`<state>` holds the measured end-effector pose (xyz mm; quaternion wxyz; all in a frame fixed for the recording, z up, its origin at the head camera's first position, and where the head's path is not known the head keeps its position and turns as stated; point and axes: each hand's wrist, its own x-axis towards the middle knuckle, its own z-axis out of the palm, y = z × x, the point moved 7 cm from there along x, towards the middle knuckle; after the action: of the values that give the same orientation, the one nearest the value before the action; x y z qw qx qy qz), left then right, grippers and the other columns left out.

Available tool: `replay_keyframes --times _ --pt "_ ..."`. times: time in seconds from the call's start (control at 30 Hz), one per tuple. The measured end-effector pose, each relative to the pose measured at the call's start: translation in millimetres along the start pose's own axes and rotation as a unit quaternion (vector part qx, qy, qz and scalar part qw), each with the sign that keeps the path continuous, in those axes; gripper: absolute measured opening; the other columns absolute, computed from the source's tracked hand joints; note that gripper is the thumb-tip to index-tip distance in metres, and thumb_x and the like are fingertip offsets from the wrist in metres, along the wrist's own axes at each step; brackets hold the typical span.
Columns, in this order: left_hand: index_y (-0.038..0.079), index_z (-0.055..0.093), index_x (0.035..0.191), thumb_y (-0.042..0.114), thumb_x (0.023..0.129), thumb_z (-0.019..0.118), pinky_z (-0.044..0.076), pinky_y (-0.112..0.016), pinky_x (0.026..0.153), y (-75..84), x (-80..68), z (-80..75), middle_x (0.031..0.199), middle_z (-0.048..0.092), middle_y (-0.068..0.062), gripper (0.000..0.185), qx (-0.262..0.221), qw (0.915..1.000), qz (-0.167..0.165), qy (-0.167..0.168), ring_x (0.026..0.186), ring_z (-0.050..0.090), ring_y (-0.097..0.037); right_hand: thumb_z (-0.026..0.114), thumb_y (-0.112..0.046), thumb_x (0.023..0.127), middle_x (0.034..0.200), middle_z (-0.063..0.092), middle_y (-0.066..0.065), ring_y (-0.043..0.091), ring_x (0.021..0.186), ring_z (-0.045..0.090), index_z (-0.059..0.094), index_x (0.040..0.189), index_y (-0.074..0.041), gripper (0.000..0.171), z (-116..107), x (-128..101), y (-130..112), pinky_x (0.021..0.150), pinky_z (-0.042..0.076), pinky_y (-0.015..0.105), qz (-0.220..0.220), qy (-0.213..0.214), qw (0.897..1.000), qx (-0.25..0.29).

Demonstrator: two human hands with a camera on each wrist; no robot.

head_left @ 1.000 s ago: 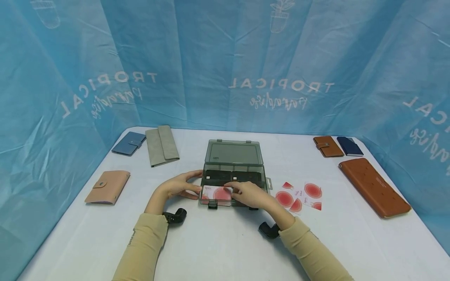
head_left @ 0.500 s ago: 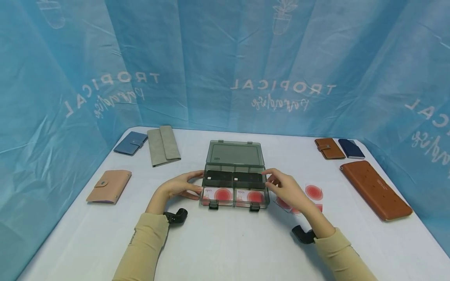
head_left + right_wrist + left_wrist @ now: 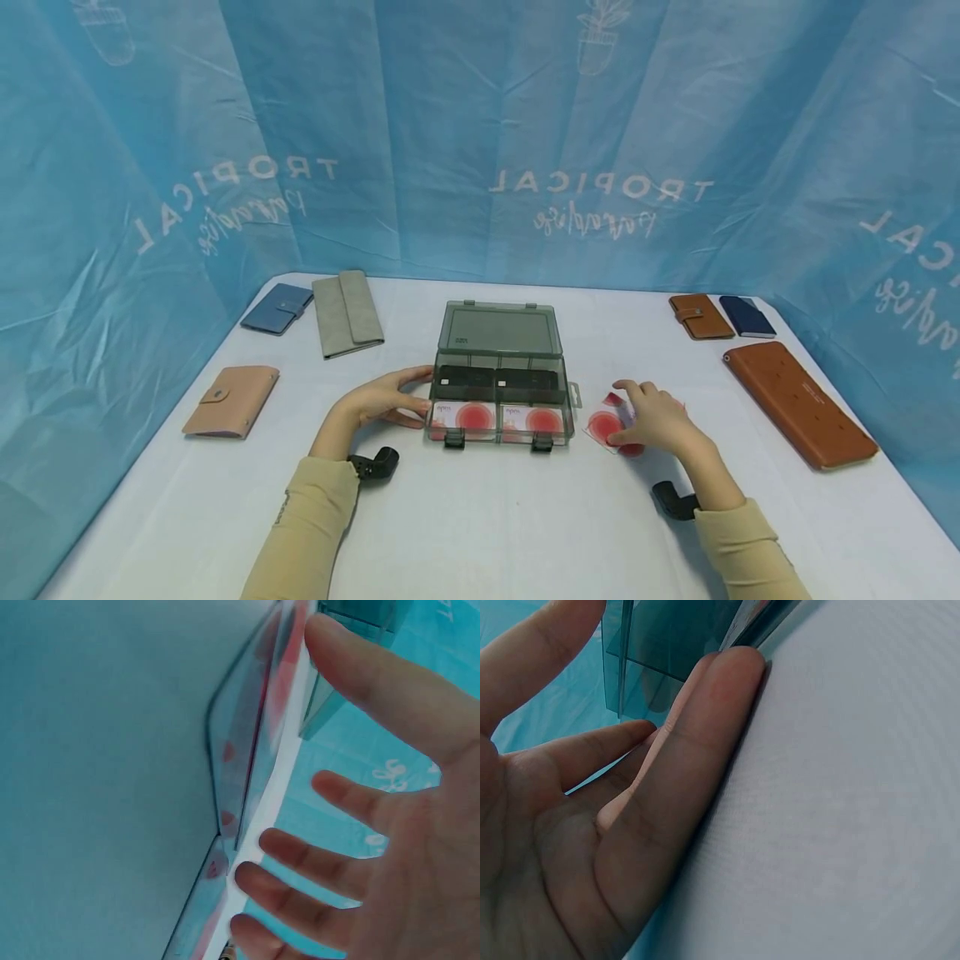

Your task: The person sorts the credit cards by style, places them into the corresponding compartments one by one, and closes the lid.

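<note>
An open grey box (image 3: 498, 392) is set mid-table (image 3: 480, 517), with red-spotted cards seen in its front compartments. The left hand (image 3: 378, 400) is laid flat against the box's left side, fingers straight and together. The right hand (image 3: 654, 421) is lowered over loose cards (image 3: 606, 423) just right of the box; its fingers are spread, one card's edge touched by the fingertips (image 3: 259, 874).
</note>
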<state>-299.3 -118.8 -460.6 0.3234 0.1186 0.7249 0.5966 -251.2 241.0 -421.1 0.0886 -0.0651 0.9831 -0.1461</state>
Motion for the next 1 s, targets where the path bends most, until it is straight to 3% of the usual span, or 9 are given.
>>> replay_keyframes --times 0.23,0.37,0.5,0.6,0.7,1.0 --pt "0.004 0.016 0.148 0.006 0.084 0.065 0.055 -0.042 0.081 -0.8 -0.1 0.6 0.152 0.013 -0.018 0.080 -0.003 1.0000 0.001 0.001 0.088 0.062 -0.022 0.084 -0.036 0.062 0.114 0.051 0.029 0.044 0.101 0.046 0.046 0.129 -0.005 0.083 2.5 1.0 6.5 0.079 0.042 0.059 0.026 -0.009 1.000 -0.015" --pt "0.004 0.016 0.148 0.006 0.084 0.065 0.055 -0.042 0.082 -0.8 0.1 0.5 0.152 0.013 -0.018 0.081 -0.004 1.0000 -0.001 0.004 0.088 0.062 -0.023 0.085 -0.035 0.060 0.111 0.048 0.030 0.045 0.100 0.044 0.047 0.127 0.001 0.086 -0.9 3.5 13.8 0.076 0.042 0.056 0.042 -0.008 0.999 -0.003" --pt "0.005 0.016 0.148 0.006 0.084 0.066 0.055 -0.042 0.082 -1.4 0.2 -0.1 0.152 0.013 -0.018 0.081 -0.003 1.0000 -0.003 0.007 0.089 0.062 -0.023 0.083 -0.020 0.065 0.113 0.040 0.030 0.044 0.099 0.045 0.045 0.127 0.007 0.077 -8.4 5.6 19.5 0.079 0.049 0.055 0.046 0.017 0.996 0.079" --pt "0.004 0.016 0.148 0.006 0.084 0.066 0.055 -0.042 0.081 -1.7 0.8 -0.3 0.152 0.013 -0.019 0.081 -0.001 1.0000 -0.002 0.007 0.089 0.062 -0.023 0.075 -0.004 0.072 0.117 0.039 0.029 0.041 0.101 0.046 0.041 0.131 0.003 0.068 -16.6 5.8 22.2 0.081 0.051 0.055 0.040 0.039 0.985 0.161" --pt "0.004 0.017 0.148 0.006 0.083 0.066 0.055 -0.042 0.081 -1.5 1.1 -0.4 0.152 0.014 -0.019 0.081 -0.001 1.0000 -0.002 0.008 0.089 0.062 -0.023 0.067 -0.001 0.079 0.120 0.044 0.028 0.038 0.101 0.047 0.039 0.135 -0.003 0.063 -24.6 4.5 24.1 0.082 0.051 0.050 0.032 0.057 0.973 0.220" --pt "0.004 0.016 0.148 0.007 0.084 0.066 0.055 -0.042 0.081 1.4 0.3 0.4 0.152 0.013 -0.019 0.081 -0.001 1.0000 -0.004 0.003 0.087 0.061 -0.021 0.059 -0.024 0.092 0.114 0.055 0.021 0.024 0.098 0.056 0.045 0.130 0.002 0.048 -42.6 3.2 9.7 0.083 0.052 0.022 0.018 0.075 0.927 0.366"
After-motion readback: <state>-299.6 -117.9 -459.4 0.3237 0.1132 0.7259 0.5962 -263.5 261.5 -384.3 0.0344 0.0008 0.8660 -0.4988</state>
